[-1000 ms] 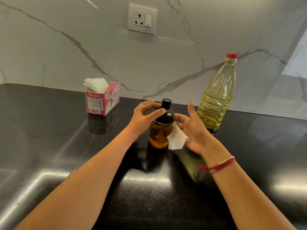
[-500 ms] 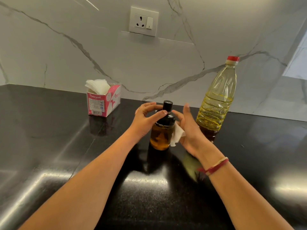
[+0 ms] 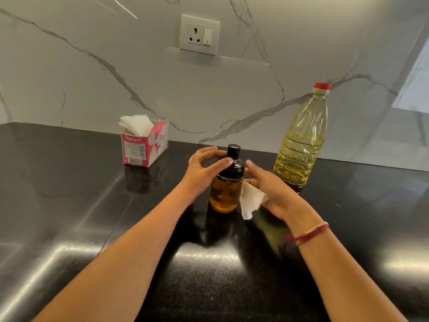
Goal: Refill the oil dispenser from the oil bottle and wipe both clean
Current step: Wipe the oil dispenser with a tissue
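Observation:
The oil dispenser, a small glass jar of amber oil with a black lid and knob, stands upright on the black counter. My left hand grips its black lid from the left, thumb across the front. My right hand holds a white tissue against the jar's right side. The oil bottle, clear plastic with a red cap on, stands upright to the right behind my right hand, about half full of yellow oil.
A pink and white tissue box with tissues sticking out stands at the back left of the counter. A marble wall with a socket and switch rises behind.
My right hand has slid the tissue down along the dispenser's right side, so more tissue shows now. My left hand keeps its grip on the lid.

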A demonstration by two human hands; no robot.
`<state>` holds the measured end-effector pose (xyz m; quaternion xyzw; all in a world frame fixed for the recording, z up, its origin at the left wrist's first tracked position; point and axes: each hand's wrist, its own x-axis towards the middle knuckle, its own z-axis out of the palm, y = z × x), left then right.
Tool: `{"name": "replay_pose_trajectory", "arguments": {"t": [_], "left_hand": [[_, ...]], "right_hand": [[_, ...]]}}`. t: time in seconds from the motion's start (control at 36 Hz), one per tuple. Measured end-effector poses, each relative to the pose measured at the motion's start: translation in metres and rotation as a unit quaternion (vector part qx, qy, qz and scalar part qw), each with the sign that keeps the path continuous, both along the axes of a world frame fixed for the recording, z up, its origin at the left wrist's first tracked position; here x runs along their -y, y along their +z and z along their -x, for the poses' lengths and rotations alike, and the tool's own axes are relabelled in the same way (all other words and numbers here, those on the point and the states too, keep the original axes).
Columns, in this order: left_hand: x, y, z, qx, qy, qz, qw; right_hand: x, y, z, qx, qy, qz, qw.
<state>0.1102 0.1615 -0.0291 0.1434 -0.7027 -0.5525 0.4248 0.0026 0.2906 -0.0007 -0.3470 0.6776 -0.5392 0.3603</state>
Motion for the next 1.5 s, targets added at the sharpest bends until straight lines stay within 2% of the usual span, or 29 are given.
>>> {"name": "replay_pose_trajectory", "arguments": {"t": [0.08,0.28,0.39,0.56,0.64,0.67,0.69,0.72,0.78,0.81,0.92,1.14,1.17,1.28,1.33,1.39,1.44,1.5], "left_hand": [[-0.001,0.002,-0.002,0.009,0.0,-0.008,1.0],[-0.001,0.002,-0.003,0.009,-0.019,-0.039,0.999],[-0.002,0.003,-0.006,-0.023,-0.057,-0.039,0.997],[0.001,0.015,-0.008,-0.082,0.005,-0.081,0.993],[0.002,0.013,-0.011,-0.073,0.025,-0.06,0.995],[0.002,0.013,-0.011,-0.061,0.026,-0.058,0.996],[0.003,0.012,-0.011,-0.048,0.023,-0.058,0.997],[0.003,0.012,-0.011,-0.034,0.016,-0.056,0.998],[0.002,0.011,-0.011,0.005,-0.005,-0.043,0.999],[0.003,0.01,-0.011,0.027,-0.02,-0.033,0.999],[0.005,0.004,-0.008,0.096,-0.067,-0.007,0.993],[0.009,0.007,-0.014,0.088,-0.087,-0.014,0.992],[0.009,0.007,-0.014,0.09,-0.088,-0.013,0.992],[0.005,0.007,-0.013,0.103,-0.092,-0.005,0.99],[0.005,0.008,-0.012,0.111,-0.093,-0.001,0.989],[0.006,0.008,-0.013,0.114,-0.093,0.0,0.989],[0.007,0.008,-0.014,0.106,-0.092,0.0,0.99],[0.008,0.007,-0.014,0.093,-0.088,0.004,0.992]], "right_hand": [[-0.009,0.007,0.007,-0.049,-0.01,0.025,0.998],[-0.023,0.018,0.015,-0.081,-0.05,0.087,0.992],[-0.023,0.021,0.014,-0.041,-0.02,0.144,0.989],[-0.023,0.022,0.01,0.039,0.016,0.185,0.982],[-0.021,0.02,0.007,0.039,-0.02,0.178,0.983],[-0.02,0.017,0.006,0.006,-0.057,0.171,0.984],[-0.019,0.014,0.007,-0.07,-0.112,0.159,0.978],[-0.019,0.012,0.009,-0.195,-0.172,0.139,0.956],[-0.02,0.006,0.01,-0.431,-0.258,0.098,0.859],[-0.02,0.004,0.01,-0.491,-0.273,0.091,0.822],[-0.013,-0.004,0.006,-0.589,-0.249,0.061,0.766],[-0.001,-0.009,-0.007,-0.666,-0.207,0.034,0.716],[-0.001,-0.009,-0.007,-0.661,-0.207,0.037,0.72],[0.002,-0.012,-0.002,-0.596,-0.195,0.072,0.776],[0.003,-0.013,0.0,-0.536,-0.181,0.108,0.818],[0.004,-0.012,-0.001,-0.421,-0.162,0.129,0.883],[0.006,-0.008,-0.004,-0.259,-0.133,0.106,0.951],[0.008,-0.006,-0.004,-0.101,-0.099,0.083,0.986]]}}
